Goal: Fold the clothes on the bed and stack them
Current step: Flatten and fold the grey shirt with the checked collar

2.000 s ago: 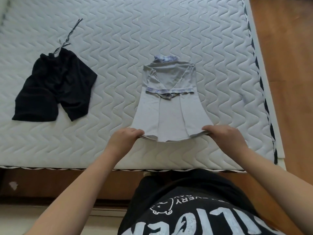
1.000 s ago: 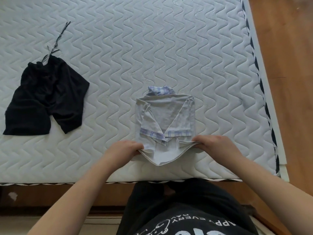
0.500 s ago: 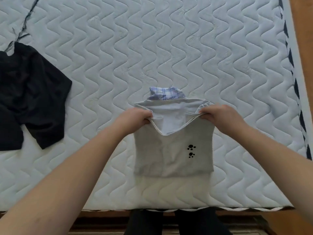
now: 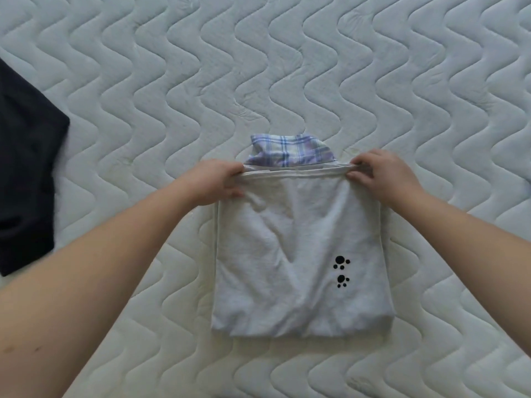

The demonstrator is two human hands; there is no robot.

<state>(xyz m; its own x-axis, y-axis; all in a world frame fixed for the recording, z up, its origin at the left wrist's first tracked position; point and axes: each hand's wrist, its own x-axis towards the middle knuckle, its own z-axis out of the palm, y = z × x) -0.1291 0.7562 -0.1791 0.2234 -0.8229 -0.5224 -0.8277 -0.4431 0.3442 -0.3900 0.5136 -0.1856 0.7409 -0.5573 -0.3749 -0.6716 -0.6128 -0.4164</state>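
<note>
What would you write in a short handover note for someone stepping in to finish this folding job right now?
Left hand pinches the far left corner of the grey shirt; right hand pinches the far right corner.
Shirt lies folded in half on the mattress, hem brought up to the plaid collar, paw prints facing up.
Black shorts lie unfolded at the left edge.
Left: release and smooth the shirt, fold the shorts, stack both.
</note>
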